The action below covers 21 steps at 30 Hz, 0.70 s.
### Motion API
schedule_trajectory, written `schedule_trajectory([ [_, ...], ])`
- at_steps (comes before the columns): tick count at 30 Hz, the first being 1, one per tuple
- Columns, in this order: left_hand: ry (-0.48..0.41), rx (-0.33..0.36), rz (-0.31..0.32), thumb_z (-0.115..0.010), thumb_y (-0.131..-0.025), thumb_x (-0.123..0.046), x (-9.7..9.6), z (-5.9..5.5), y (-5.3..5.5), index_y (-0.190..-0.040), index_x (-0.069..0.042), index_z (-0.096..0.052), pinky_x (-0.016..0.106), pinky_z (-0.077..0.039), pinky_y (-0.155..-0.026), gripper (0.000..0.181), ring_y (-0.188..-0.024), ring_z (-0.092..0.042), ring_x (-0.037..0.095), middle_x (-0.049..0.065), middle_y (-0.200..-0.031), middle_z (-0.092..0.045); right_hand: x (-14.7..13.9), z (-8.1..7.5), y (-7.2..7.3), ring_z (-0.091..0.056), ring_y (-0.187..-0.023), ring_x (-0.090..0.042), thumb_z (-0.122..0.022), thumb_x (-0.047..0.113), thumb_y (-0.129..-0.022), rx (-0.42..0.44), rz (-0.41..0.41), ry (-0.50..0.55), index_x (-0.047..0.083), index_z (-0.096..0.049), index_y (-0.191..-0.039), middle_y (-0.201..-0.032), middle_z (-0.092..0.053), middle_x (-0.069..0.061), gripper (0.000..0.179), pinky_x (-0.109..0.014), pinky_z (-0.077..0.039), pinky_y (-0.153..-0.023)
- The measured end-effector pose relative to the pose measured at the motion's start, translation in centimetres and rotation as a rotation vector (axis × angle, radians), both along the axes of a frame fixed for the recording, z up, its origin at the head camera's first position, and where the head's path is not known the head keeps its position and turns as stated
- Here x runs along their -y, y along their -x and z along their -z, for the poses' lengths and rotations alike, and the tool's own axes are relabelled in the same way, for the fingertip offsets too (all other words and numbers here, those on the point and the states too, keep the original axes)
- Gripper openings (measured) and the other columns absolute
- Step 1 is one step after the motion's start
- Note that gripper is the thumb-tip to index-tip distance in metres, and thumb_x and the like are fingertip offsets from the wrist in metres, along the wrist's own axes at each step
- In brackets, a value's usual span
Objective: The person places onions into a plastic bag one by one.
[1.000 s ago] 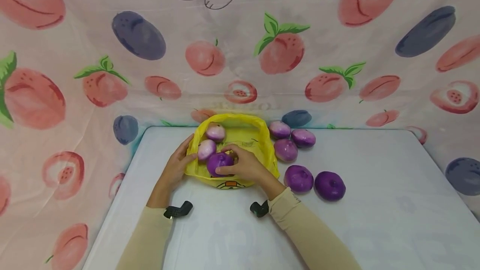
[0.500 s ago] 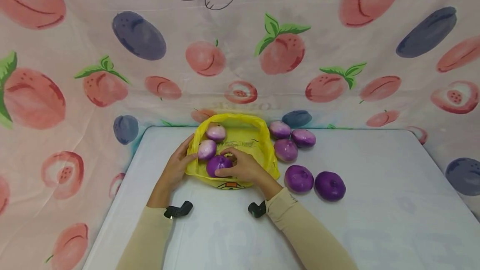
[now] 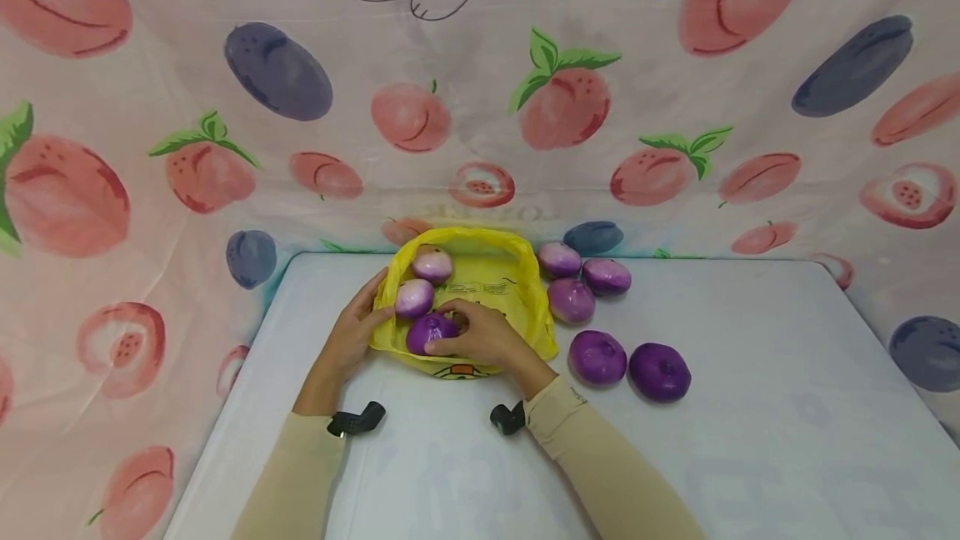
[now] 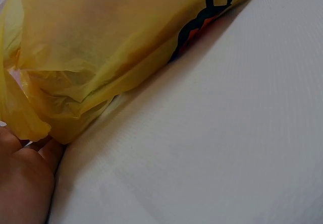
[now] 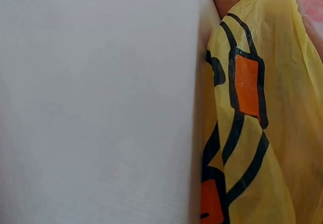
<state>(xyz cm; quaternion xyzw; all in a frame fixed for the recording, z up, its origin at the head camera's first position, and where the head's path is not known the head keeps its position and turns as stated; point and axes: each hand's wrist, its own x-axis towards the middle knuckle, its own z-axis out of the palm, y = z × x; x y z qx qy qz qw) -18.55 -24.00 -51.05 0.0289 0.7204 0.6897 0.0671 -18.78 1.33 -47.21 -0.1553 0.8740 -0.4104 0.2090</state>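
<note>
In the head view a yellow plastic bag (image 3: 534, 307) lies with its mouth spread toward me. My left hand (image 3: 348, 338) holds the bag's left rim, thumb over the edge and fingers outside. The left wrist view also has that hand (image 4: 25, 183) against the bag (image 4: 106, 37). Inside the mouth, my right hand (image 3: 489, 340) grips a dark purple onion (image 3: 426, 335) low at the front left. Two paler onions sit behind it, one in the middle (image 3: 413, 298) and one at the back (image 3: 432, 265). The bag's printed front (image 5: 247, 85) fills the right wrist view's right side.
Right of the bag, several more onions rest on the white table (image 3: 787, 407): paler ones (image 3: 572, 301) at the back, two dark purple ones (image 3: 660, 372) nearer. A fruit-print cloth (image 3: 480, 132) hangs behind the table. Black wrist cameras (image 3: 357, 419) sit below both hands.
My right hand has moved slightly left and down with the dark purple onion, deeper into the bag's front left. The left hand has stayed on the rim.
</note>
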Motion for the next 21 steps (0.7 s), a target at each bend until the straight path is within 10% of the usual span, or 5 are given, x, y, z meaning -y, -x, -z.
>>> schedule_trajectory([
  [21, 0.007, 0.004, -0.005, -0.058, -0.103, -0.017, 0.0, 0.1, -0.1, -0.159, -0.036, -0.035, 0.042, -0.024, -0.126, 0.064, -0.156, -0.025, 0.016, -0.008, -0.168, -0.03, 1.2, 0.4, -0.2, -0.062, -0.116, -0.022, -0.079, 0.064, -0.078, 0.0, 0.049, -0.001, 0.03, -0.064, -0.139, -0.129, -0.069, -0.003, 0.071, -0.043, -0.052, -0.103],
])
